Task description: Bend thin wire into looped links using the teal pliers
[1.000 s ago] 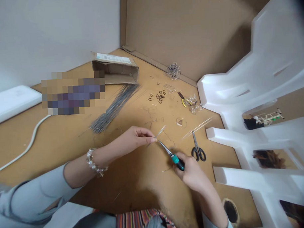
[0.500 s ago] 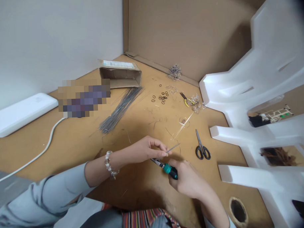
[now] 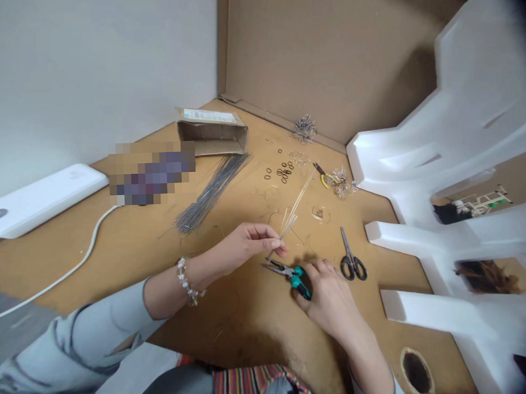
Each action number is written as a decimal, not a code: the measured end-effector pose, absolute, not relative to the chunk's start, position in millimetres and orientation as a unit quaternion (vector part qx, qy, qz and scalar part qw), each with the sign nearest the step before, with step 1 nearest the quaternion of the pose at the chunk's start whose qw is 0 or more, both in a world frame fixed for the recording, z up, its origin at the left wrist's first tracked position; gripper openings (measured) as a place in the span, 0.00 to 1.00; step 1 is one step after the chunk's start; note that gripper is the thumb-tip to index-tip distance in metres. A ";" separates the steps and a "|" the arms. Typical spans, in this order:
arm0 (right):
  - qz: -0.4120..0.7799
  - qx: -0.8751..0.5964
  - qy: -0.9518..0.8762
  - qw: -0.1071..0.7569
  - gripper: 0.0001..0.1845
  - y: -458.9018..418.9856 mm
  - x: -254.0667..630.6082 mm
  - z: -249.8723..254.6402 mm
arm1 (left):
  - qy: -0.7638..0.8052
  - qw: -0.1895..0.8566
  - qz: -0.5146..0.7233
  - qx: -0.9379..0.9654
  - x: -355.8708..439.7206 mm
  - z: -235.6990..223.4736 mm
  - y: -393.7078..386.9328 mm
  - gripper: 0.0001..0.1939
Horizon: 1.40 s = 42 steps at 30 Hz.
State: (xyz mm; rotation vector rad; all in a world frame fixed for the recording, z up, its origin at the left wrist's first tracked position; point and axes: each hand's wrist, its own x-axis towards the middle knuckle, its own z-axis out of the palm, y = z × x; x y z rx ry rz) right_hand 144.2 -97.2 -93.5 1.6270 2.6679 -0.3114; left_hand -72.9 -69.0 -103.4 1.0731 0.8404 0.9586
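- Left hand: closed in a pinch, thumb and fingertips pressed together on a few thin wires, the other fingers loosely curled
- Thin wires: they stick out past the left fingertips, slanting up and to the right above the table, with the lower end reaching down beside the tips of the pliers
- Right hand: curled loosely around the green and black handles of the pliers, fingers bent, back of the hand up
- Pliers: just below the left hand, jaws parted and pointing left; whether they touch the wire end, I cannot tell
- Scissors: on the table, just to the right of the right hand, black handles towards the wearer
- Bundle of grey wires: on the table beyond the left hand, its far end near the open cardboard box
- Small dark rings: scattered beyond the hands, with yellow-handled cutters and tangled wire pieces farther off
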 end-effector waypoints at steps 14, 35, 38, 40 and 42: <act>-0.446 0.478 0.709 -0.263 0.17 -88.3 147.6 -92.1 | 0.281 0.755 0.333 0.490 -58.5 -108.1 -80.6 0.10; -0.592 0.520 0.490 -0.372 0.07 -84.1 140.4 -89.7 | 0.338 0.746 0.333 0.467 -41.1 -123.9 -86.2 0.11; -0.574 0.534 0.495 -0.373 0.08 -85.1 138.8 -88.5 | 0.349 0.719 0.320 0.509 -41.6 -123.1 -87.0 0.11; -0.564 0.530 0.514 -0.370 0.08 -85.3 139.0 -87.9 | 0.348 0.704 0.314 0.534 -42.2 -123.1 -87.5 0.11; -0.556 0.520 0.535 -0.367 0.08 -85.2 139.9 -88.4 | 0.340 0.699 0.309 0.548 -42.6 -123.0 -88.0 0.11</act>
